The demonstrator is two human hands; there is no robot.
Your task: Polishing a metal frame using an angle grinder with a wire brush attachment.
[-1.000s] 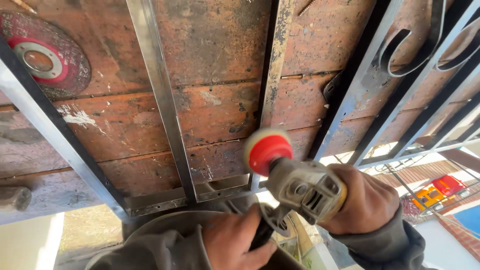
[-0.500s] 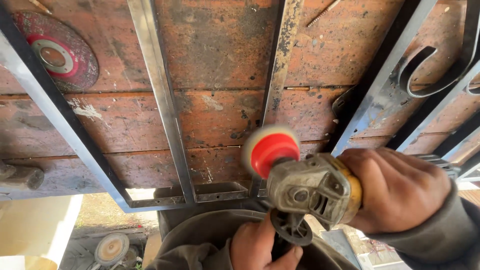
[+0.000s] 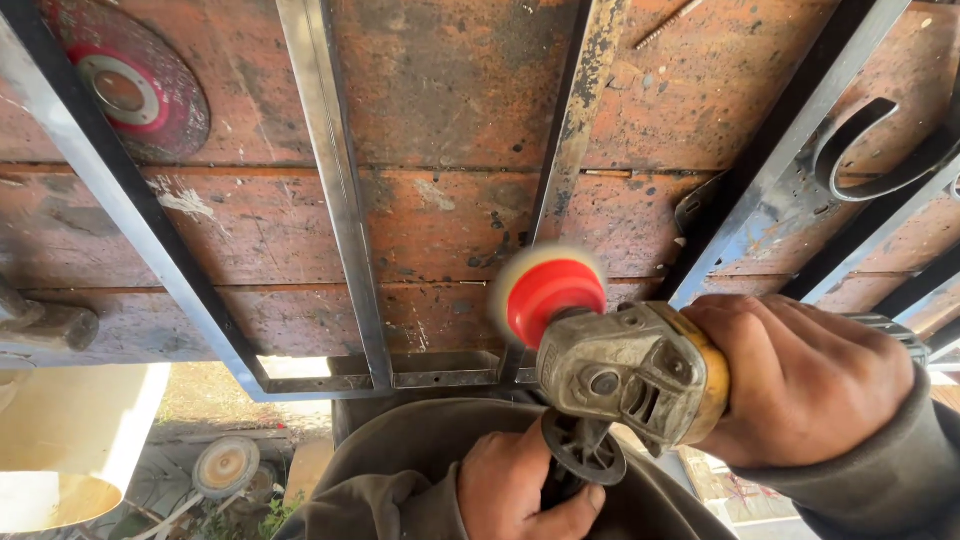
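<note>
Right hand (image 3: 800, 385) was wrapped tight around the body of the angle grinder (image 3: 630, 375), fingers closed over the rear of the housing, grey sleeve (image 3: 880, 470) pulled down to the wrist. Left hand (image 3: 515, 490) was closed on the grinder's black side handle (image 3: 580, 455), thumb curled round under the ribbed collar. So both hands were full, same tool.

Grinder sat low centre-right in view, just off the near edge of the workbench. Its red flap disc (image 3: 550, 295) was blurred at the rim, so spinning. Disc sat over the bottom end of the rusty flat bar (image 3: 580, 130), close to where that bar meets the lower cross rail (image 3: 400, 378) of the steel frame. Couldn't tell if the disc was actually touching metal or just above it.

Frame lay flat on the worn reddish wooden planks (image 3: 440, 100). A second, cleaner upright bar (image 3: 335, 180) ran to the left of the rusty one, and a dark outer bar (image 3: 110, 230) ran diagonally at far left. Right side had more dark bars (image 3: 790, 150) and a curled scroll piece (image 3: 880, 150).

A spare red-centred grinding disc (image 3: 125, 90) lay on the planks top left, well apart from the grinder. Another worn disc (image 3: 225, 467) lay on the ground below the bench, beside a pale rounded container (image 3: 70, 440).
</note>
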